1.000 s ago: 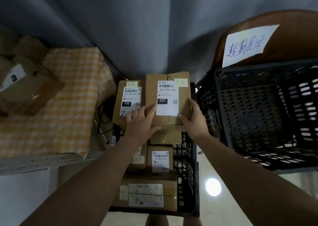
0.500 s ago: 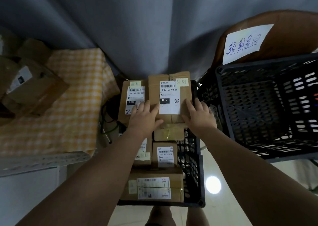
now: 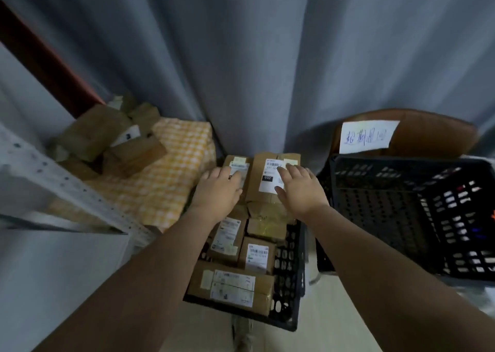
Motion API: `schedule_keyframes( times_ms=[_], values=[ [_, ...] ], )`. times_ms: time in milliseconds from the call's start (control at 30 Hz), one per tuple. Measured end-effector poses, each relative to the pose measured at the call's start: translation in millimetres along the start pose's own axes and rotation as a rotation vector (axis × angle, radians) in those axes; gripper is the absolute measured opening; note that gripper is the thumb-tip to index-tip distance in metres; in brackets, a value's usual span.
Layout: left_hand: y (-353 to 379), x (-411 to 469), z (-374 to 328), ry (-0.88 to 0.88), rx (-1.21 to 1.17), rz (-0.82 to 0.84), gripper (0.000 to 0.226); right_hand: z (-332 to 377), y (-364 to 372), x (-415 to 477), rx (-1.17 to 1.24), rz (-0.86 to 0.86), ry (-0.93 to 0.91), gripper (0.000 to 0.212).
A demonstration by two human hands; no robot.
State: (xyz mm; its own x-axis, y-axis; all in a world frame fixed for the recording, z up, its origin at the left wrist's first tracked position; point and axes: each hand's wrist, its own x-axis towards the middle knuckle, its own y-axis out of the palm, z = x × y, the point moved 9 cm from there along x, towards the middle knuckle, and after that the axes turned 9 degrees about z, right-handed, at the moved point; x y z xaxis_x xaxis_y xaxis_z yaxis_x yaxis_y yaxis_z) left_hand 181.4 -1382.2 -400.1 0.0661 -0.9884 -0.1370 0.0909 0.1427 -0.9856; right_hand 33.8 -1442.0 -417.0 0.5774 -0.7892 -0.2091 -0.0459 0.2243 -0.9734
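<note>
here both hands reach forward onto the two cardboard boxes standing at the far end of a black crate (image 3: 292, 271). the left hand (image 3: 218, 188) lies flat on the smaller box (image 3: 241, 164), fingers straight and together over its white label, gripping nothing. the right hand (image 3: 297, 188) is spread wide over the 032 box (image 3: 263, 188) – fingers straight across the upper right of its shipping label, thumb out toward the label's lower edge, nothing curled round the carton. whether the palm presses down is hard to tell. the two boxes stand side by side and touching, the 032 box the taller, both against the grey curtain (image 3: 241, 56). nearer in the same crate lie more labelled parcels, packed close. to the right, just beside it, a second crate (image 3: 388, 204) sits tilted, with a paper sign (image 3: 367, 137) in blue handwriting behind it. to the left a checked cloth (image 3: 171, 174) carries a heap of loose cartons (image 3: 107, 137).
</note>
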Motion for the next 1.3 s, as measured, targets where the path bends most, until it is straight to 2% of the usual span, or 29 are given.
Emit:
schedule_keyframes(
  times_ms=[200, 433, 633, 767, 1067, 1200, 1300],
  values=[
    [-60.9, -100.2, -23.0, -0.182, 0.044, -0.116, 0.037, 24.5, -45.3, -82.6, -0.084, -0.113, -0.174, 0.052],
    [-130.1, -239.7, -19.6, -0.371, 0.147, -0.178, 0.039, 89.1, -102.6, -166.9, -0.017, -0.239, -0.385, 0.044],
    [-184.6, -372.1, 18.5, -0.581, 0.129, -0.226, 0.038, 210.0, -153.7, -230.0, 0.017, -0.286, -0.663, 0.038],
    [-211.9, -462.2, 45.3, -0.707, 0.170, -0.295, 0.037, 296.8, -183.3, -287.4, 0.097, -0.389, -0.867, 0.033],
    [-235.8, -681.3, 103.1, -0.967, 0.259, -0.407, 0.040, 495.5, -203.0, -405.5, 0.305, -0.385, -1.232, 0.036],
    [-259.6, -759.9, 129.7, -1.047, 0.283, -0.481, 0.043, 564.6, -228.7, -457.8, 0.363, -0.461, -1.345, 0.039],
    [-290.7, -796.8, 153.8, -1.078, 0.332, -0.534, 0.047, 602.4, -269.7, -484.5, 0.425, -0.576, -1.364, 0.042]
  ],
)
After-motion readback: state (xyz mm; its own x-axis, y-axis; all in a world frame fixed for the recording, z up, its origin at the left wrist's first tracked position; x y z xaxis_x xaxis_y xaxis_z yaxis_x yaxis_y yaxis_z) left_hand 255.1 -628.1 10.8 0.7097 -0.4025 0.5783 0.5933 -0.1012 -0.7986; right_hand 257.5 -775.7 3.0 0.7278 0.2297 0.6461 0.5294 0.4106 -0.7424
